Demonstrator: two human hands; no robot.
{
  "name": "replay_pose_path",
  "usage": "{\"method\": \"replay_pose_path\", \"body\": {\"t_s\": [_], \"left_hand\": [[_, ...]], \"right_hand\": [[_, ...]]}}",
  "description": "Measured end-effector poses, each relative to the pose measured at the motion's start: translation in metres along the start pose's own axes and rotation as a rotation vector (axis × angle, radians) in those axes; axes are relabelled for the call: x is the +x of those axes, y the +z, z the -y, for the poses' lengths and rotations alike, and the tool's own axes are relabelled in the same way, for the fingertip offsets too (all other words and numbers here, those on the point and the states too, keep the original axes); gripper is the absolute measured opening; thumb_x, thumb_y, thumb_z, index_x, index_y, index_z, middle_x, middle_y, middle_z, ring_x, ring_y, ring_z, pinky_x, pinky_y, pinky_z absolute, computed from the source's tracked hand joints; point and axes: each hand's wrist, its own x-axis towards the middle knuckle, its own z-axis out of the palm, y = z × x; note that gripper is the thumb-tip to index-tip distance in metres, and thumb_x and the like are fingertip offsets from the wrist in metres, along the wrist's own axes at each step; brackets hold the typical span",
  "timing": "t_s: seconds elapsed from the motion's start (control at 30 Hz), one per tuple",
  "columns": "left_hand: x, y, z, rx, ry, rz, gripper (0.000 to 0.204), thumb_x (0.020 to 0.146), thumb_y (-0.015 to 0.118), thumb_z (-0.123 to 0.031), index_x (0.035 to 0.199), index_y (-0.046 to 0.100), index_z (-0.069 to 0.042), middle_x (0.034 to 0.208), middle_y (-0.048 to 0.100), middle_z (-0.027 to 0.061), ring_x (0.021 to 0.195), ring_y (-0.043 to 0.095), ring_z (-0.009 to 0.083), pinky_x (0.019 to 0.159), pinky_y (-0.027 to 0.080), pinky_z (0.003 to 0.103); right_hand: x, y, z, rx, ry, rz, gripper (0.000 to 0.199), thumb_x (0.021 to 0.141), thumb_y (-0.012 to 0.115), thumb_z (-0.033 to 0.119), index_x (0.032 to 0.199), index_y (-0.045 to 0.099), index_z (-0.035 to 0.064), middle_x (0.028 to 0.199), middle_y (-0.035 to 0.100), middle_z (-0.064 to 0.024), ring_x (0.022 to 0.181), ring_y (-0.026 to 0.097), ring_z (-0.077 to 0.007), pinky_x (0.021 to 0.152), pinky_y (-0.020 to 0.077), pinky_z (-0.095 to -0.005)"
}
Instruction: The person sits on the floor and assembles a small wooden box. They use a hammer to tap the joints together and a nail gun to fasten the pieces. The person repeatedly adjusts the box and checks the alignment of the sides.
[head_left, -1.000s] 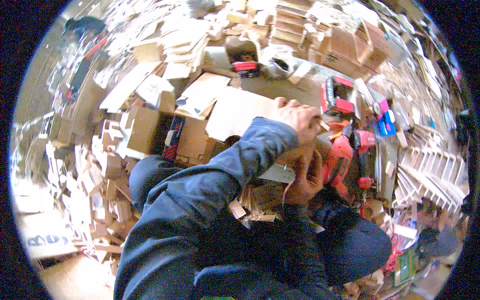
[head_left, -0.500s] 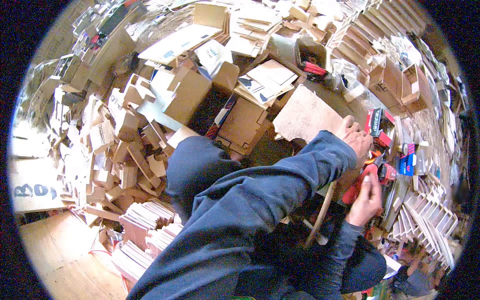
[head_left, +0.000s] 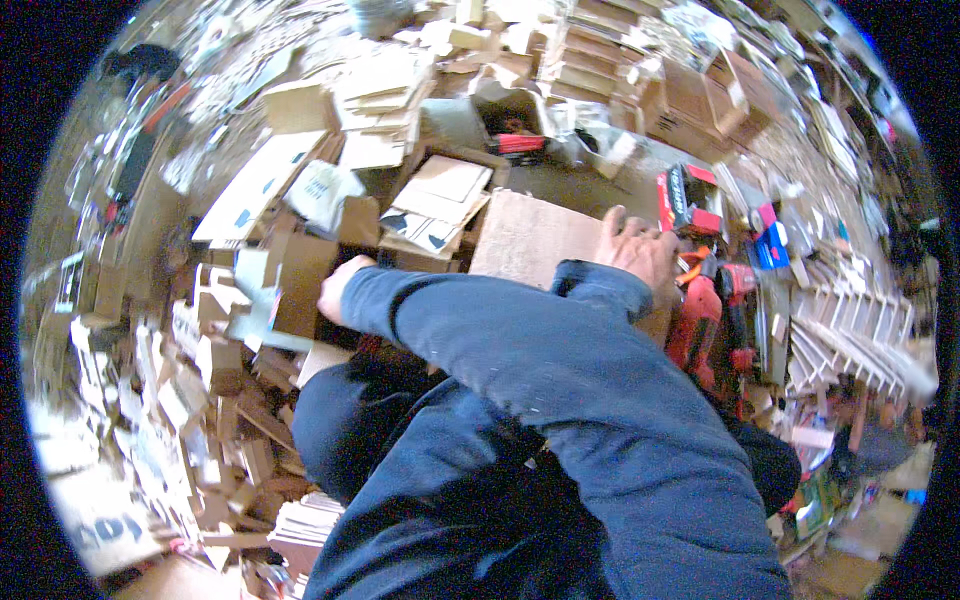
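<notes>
Down on the floor w/ cardboard everywhere, our left hand (head_left: pixel 640 250) flat, fingers spread on a brown board (head_left: pixel 530 240), right hand (head_left: pixel 338 287) mostly hidden, can't tell its grip, red power tool (head_left: pixel 700 320) beside us.

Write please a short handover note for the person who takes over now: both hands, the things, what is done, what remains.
Left hand: open, flat on the brown cardboard sheet. The arms are crossed.
Right hand: reaches across to the cardboard boxes on the left; its grip is too blurred to tell.
Red power tool: lies right of the sheet, in no hand.
Done: the sheet lies flat, held down.
Left: the tool is not yet picked up; no cut shows on the sheet.
</notes>
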Motion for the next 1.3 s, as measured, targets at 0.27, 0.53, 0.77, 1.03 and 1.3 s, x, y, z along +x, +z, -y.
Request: {"method": "replay_pose_path", "body": {"t_s": [0.27, 0.53, 0.77, 1.03, 1.3], "left_hand": [[0.0, -0.011, -0.003, -0.011, 0.001, 0.022, 0.027, 0.08, 0.063, -0.032, 0.102, 0.067, -0.018, 0.104, 0.07, 0.0098, 0.111, 0.06, 0.0267, 0.109, 0.023, 0.053], [0.003, -0.015, -0.002, 0.029, 0.018, 0.122, 0.034, 0.083, 0.063, -0.038, 0.112, 0.065, -0.021, 0.112, 0.068, 0.0076, 0.115, 0.057, 0.028, 0.109, 0.028, 0.049], [0.005, -0.019, -0.005, 0.027, 0.008, 0.108, 0.024, 0.084, 0.059, -0.032, 0.102, 0.065, -0.017, 0.104, 0.07, 0.0099, 0.111, 0.059, 0.0268, 0.107, 0.027, 0.051], [0.005, -0.014, 0.0, 0.099, -0.014, 0.129, 0.027, 0.086, 0.058, -0.034, 0.108, 0.065, -0.021, 0.106, 0.07, 0.0094, 0.109, 0.06, 0.0289, 0.105, 0.032, 0.046], [0.006, -0.016, -0.007, 0.114, -0.024, 0.078, 0.025, 0.088, 0.058, -0.038, 0.106, 0.065, -0.022, 0.098, 0.071, 0.0089, 0.102, 0.063, 0.0303, 0.099, 0.036, 0.044]], "right_hand": [[0.017, 0.022, -0.011, 0.141, 0.106, -0.066, 0.028, 0.089, 0.052, 0.018, 0.104, 0.075, 0.0111, 0.109, 0.071, -0.0108, 0.102, 0.068, -0.028, 0.077, 0.0553, -0.0466], [0.005, 0.021, -0.02, 0.116, 0.021, -0.182, 0.027, 0.087, 0.055, 0.018, 0.103, 0.074, 0.0064, 0.106, 0.072, -0.0135, 0.101, 0.068, -0.0316, 0.079, 0.0556, -0.0458], [0.005, 0.014, -0.017, 0.12, 0.11, -0.053, 0.034, 0.085, 0.062, 0.022, 0.116, 0.071, 0.0097, 0.12, 0.068, -0.0096, 0.112, 0.064, -0.0266, 0.086, 0.0527, -0.0442], [0.011, 0.028, -0.02, 0.115, 0.002, -0.146, 0.028, 0.088, 0.056, 0.022, 0.106, 0.074, 0.0106, 0.11, 0.071, -0.0097, 0.104, 0.068, -0.0272, 0.082, 0.0545, -0.0428], [-0.005, 0.002, -0.033, 0.326, -0.033, -0.388, 0.012, 0.076, 0.065, 0.021, 0.078, 0.068, 0.0099, 0.083, 0.069, -0.013, 0.086, 0.069, -0.0307, 0.071, 0.0553, -0.0448]]}}
